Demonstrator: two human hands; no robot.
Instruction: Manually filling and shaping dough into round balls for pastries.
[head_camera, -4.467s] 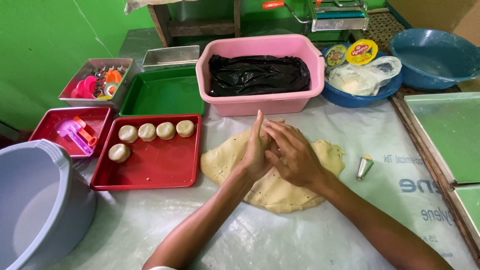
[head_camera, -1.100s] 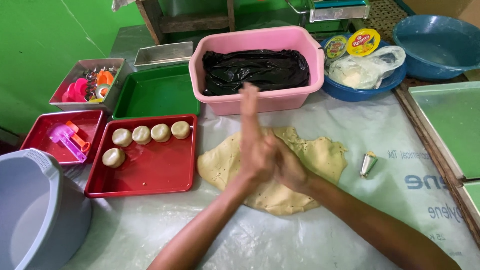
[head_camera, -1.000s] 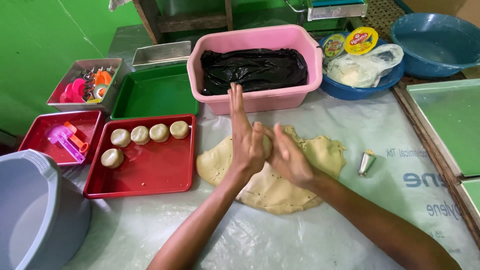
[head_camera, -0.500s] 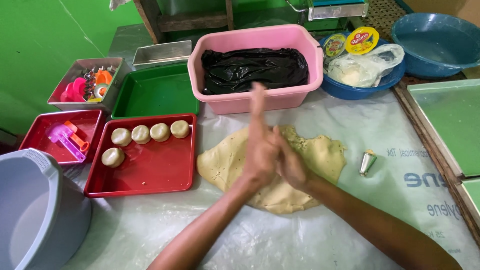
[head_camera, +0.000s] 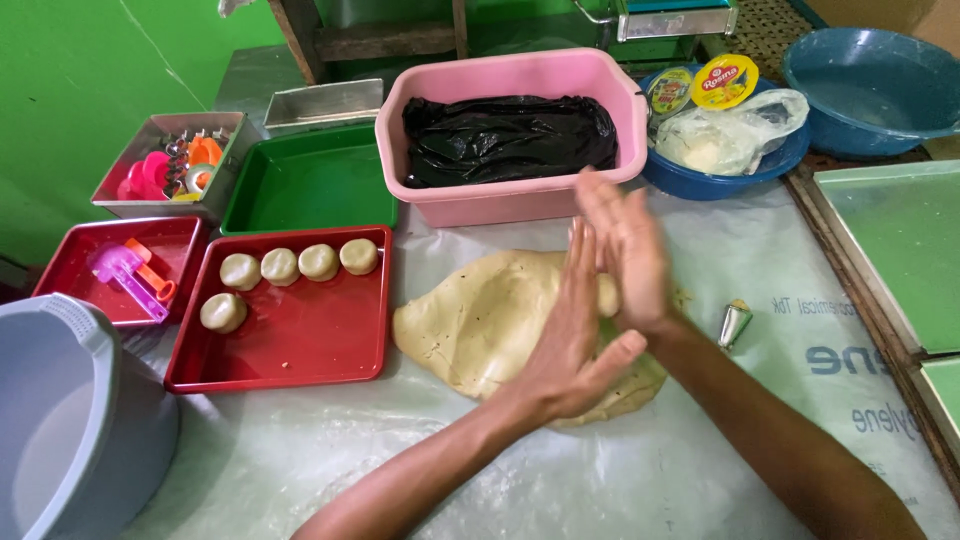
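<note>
Left hand (head_camera: 570, 340) and right hand (head_camera: 625, 250): palms flat and pressed together, sliding crosswise since half a second ago, presumably rolling a hidden piece of dough.

Dough slab (head_camera: 480, 315): pale, soft, irregular, lying under the hands on crinkled plastic sheet (head_camera: 700, 460).

Red tray (head_camera: 290, 340), left: holding five smooth round dough balls (head_camera: 280, 266).

Pink tub (head_camera: 500, 195), far: containing glossy black bag (head_camera: 505, 135).

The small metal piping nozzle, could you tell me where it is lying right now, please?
In the head view, the metal piping nozzle lies on the plastic sheet, just right of the right hand's wrist and the flattened dough.
</note>
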